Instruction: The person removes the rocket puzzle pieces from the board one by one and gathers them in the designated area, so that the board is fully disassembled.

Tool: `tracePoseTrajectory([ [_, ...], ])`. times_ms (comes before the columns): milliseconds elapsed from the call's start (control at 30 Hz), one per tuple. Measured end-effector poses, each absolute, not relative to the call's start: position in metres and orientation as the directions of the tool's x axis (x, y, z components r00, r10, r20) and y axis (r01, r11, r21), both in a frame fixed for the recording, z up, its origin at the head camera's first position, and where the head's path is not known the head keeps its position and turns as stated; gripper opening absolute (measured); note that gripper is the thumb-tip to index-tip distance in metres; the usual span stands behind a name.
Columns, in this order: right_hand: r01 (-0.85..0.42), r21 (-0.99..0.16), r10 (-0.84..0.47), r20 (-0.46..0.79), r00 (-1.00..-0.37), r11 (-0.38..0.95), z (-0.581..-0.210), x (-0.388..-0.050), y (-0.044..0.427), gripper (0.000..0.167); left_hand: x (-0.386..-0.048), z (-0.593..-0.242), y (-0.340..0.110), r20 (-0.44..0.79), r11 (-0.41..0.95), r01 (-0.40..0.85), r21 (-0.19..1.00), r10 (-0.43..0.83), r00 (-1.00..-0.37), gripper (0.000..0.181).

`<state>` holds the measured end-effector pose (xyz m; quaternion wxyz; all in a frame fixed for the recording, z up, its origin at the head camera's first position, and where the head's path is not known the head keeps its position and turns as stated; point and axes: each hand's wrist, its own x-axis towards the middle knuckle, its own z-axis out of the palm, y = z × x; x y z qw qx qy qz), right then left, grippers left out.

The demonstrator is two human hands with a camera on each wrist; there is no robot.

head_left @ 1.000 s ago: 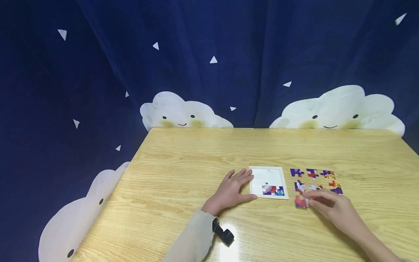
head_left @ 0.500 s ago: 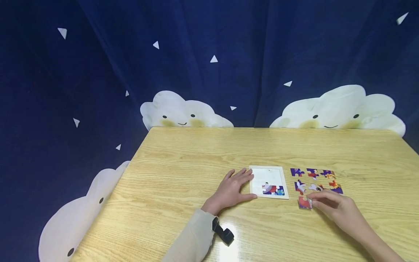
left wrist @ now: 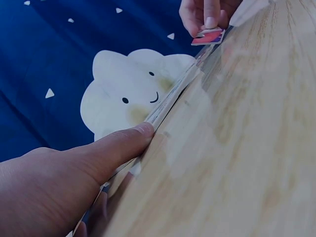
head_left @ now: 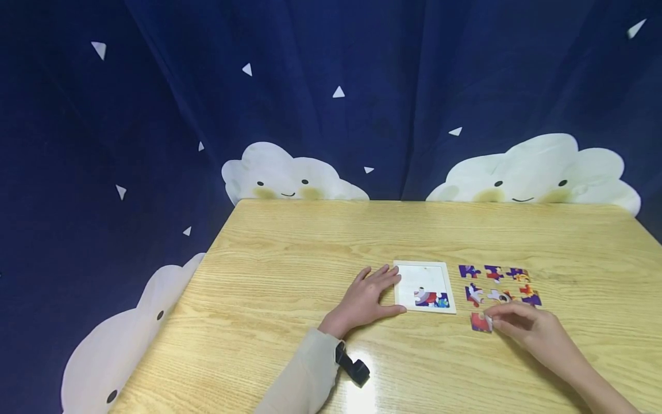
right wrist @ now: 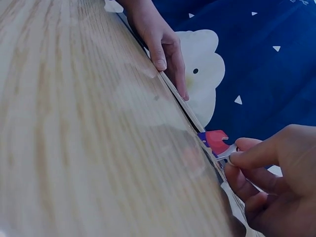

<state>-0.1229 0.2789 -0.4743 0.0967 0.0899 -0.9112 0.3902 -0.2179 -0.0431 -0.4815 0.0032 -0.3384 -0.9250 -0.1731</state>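
Observation:
My right hand [head_left: 535, 336] pinches a red and purple jigsaw puzzle piece [head_left: 481, 322] by its right side, between thumb and fingers. In the right wrist view that piece [right wrist: 215, 140] is tilted up, its white part near the fingertips. To its left lies a square white puzzle tray [head_left: 421, 278] with joined pieces [head_left: 431, 299] in its lower right part. My left hand [head_left: 364, 302] rests at the tray's left side, fingers spread and thumb at the near corner. The left wrist view shows the left thumb [left wrist: 123, 145] touching the tray's edge.
Several loose puzzle pieces [head_left: 493, 273] lie in rows right of the tray; my right hand partly covers the lower ones. The wooden table [head_left: 310, 241] reaches back to a dark blue curtain [head_left: 289, 103] with white clouds. A black strap device [head_left: 354, 368] sits at the left wrist.
My right hand has shifted the pinched puzzle piece slightly right and nearer, turning it a little. The left hand and the tray stay in place.

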Motion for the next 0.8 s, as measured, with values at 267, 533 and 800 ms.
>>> tracePoseTrajectory([
  [267, -0.221, -0.686, -0.085, 0.228, -0.97, 0.693, -0.4785, -0.1251, 0.2791, 0.018, -0.2181, -0.4816, -0.0434, 0.118, 0.712, 0.623, 0.322, 0.623, -0.773, 0.069],
  [533, -0.228, -0.676, -0.093, 0.23, -0.969, 0.701, -0.4831, -0.1289, 0.2815, 0.018, -0.2186, -0.482, -0.0438, 0.128, 0.707, 0.632, 0.318, 0.629, -0.767, 0.07],
  [800, -0.222, -0.675, -0.099, 0.216, -0.971, 0.704, -0.4818, -0.128, 0.2822, 0.016, -0.2178, -0.4805, -0.0436, 0.126, 0.704, 0.632, 0.323, 0.63, -0.766, 0.07],
])
